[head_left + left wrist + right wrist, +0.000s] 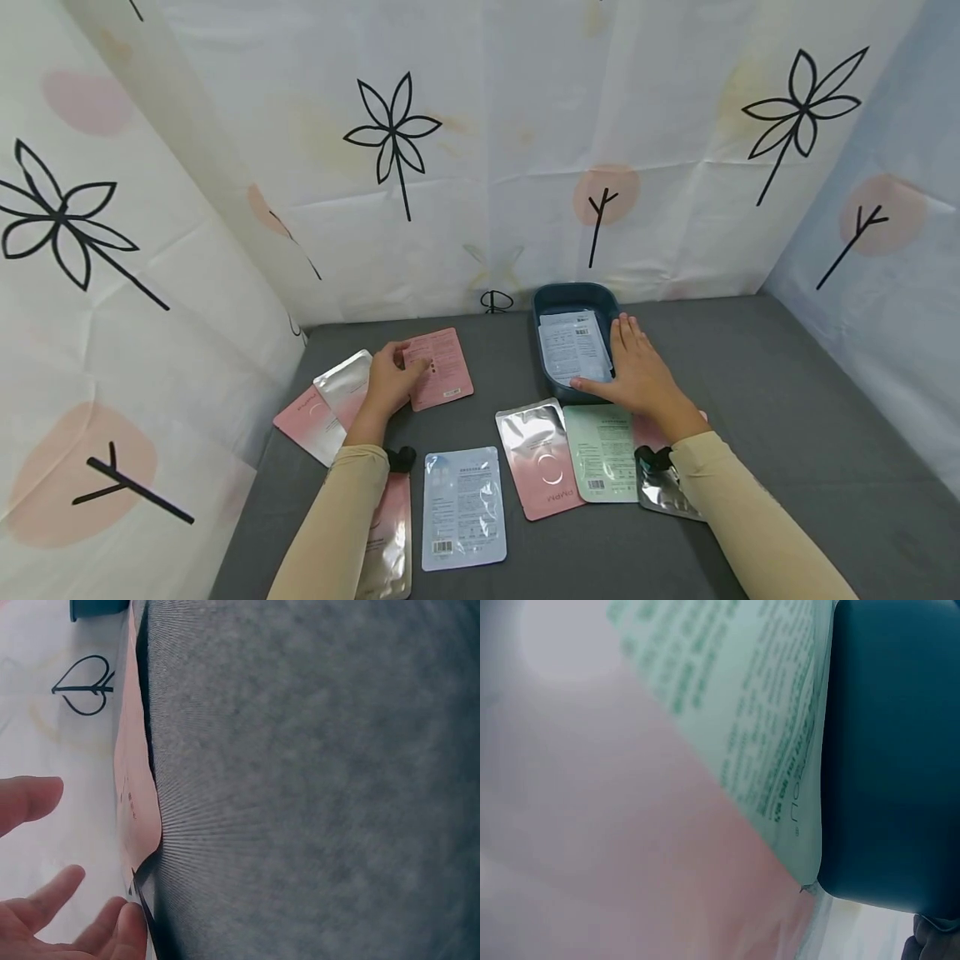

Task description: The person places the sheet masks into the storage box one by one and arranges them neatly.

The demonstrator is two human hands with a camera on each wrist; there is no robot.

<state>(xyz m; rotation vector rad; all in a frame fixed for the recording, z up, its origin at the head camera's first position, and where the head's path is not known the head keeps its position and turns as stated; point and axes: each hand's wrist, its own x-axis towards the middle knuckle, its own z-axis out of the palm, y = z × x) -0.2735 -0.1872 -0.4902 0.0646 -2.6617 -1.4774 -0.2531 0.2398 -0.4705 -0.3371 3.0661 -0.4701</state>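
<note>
Rectangular pink packet (444, 371) left of oblong blue plastic bin (573, 295)
Loose left hand (390, 382) at packet's edge; spread right hand (637, 371) touches bin.

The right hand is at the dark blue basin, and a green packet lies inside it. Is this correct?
Not quite: the head view shows the green packet outside the dark blue basin; the top packet inside is pale bluish-white. The right hand is at the basin.

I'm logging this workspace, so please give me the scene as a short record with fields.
left hand: at left edge of a pink packet
right hand: at right side of the blue bin
bin contents: at least one pale printed packet
near side of bin: silver-pink packet, green packet
between forearms: light-blue packet
surface: gray
</note>
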